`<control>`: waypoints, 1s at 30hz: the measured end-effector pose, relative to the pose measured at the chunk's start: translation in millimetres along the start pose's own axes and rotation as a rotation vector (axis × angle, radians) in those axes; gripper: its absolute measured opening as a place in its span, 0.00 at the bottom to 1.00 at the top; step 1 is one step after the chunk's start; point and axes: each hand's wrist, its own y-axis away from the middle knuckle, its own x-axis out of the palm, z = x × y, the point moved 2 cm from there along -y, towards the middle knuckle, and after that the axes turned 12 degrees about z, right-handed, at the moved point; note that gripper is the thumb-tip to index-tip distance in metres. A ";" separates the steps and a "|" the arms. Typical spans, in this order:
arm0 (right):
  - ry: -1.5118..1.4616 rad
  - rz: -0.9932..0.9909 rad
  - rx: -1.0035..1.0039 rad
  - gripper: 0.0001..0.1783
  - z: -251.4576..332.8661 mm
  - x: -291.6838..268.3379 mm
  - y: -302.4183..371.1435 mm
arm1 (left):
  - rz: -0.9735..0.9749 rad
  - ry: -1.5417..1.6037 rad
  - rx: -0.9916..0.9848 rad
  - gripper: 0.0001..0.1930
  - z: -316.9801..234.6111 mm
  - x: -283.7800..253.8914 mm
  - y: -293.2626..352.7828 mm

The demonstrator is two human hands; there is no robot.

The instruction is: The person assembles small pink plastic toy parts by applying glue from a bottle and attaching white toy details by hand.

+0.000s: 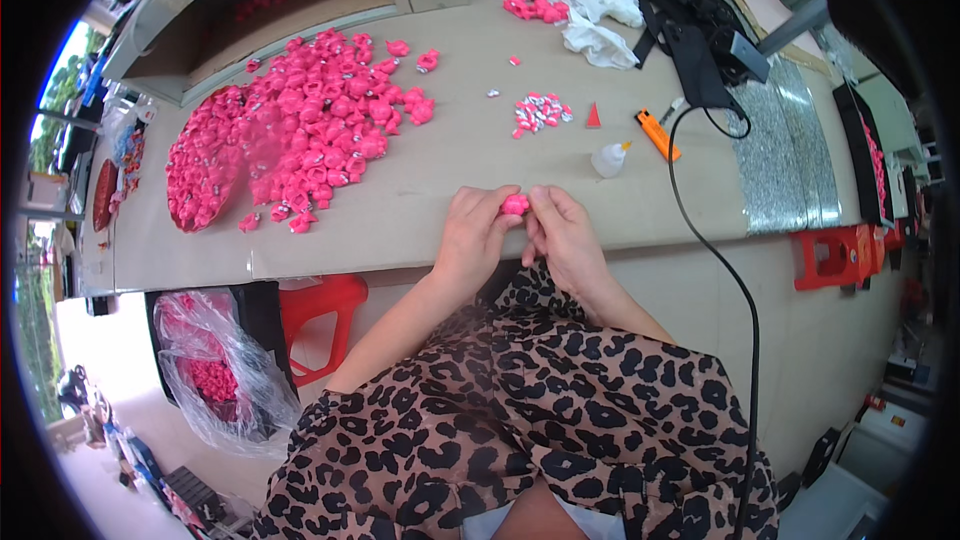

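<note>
Between my two hands, at the front edge of the table, is a small pink plastic piece (514,205). My left hand (476,232) pinches it from the left with thumb and forefinger. From the other side my right hand (560,230) closes its fingertips on the same piece. A large heap of similar pink pieces (335,110) spreads over the table to the left, part of it in a shallow round container (205,165). Beyond my hands lies a little pile of small pink and silvery-white parts (541,112).
Right of the small pile are a red triangular piece (593,117), a small white dropper bottle (608,160) and an orange utility knife (658,135). Crumpled white tissue (600,20) and a black bag (690,10) lie farther back. A black cable (725,275) hangs down on the right.
</note>
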 end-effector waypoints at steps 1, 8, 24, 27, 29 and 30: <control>-0.025 -0.036 0.014 0.13 -2.1 -0.2 -1.2 | -0.070 -0.007 -0.021 0.18 9.3 -6.6 3.6; 0.315 -0.332 -0.285 0.10 33.6 -44.5 36.1 | -0.481 -0.336 -0.233 0.15 45.8 -103.2 17.4; 0.432 -0.514 -0.410 0.09 63.8 -90.2 21.0 | 0.359 -0.890 -0.430 0.11 110.1 -163.6 -106.8; 0.355 -0.539 -0.380 0.09 63.8 -93.5 15.9 | 0.389 -0.711 -0.387 0.09 125.0 -177.8 -128.9; 0.326 -0.574 -0.381 0.09 63.7 -85.7 11.6 | 0.385 -0.573 -0.369 0.09 147.2 -196.4 -142.9; 0.300 -0.623 -0.380 0.09 63.8 -83.9 13.4 | 0.390 -0.566 -0.372 0.08 167.5 -202.7 -152.8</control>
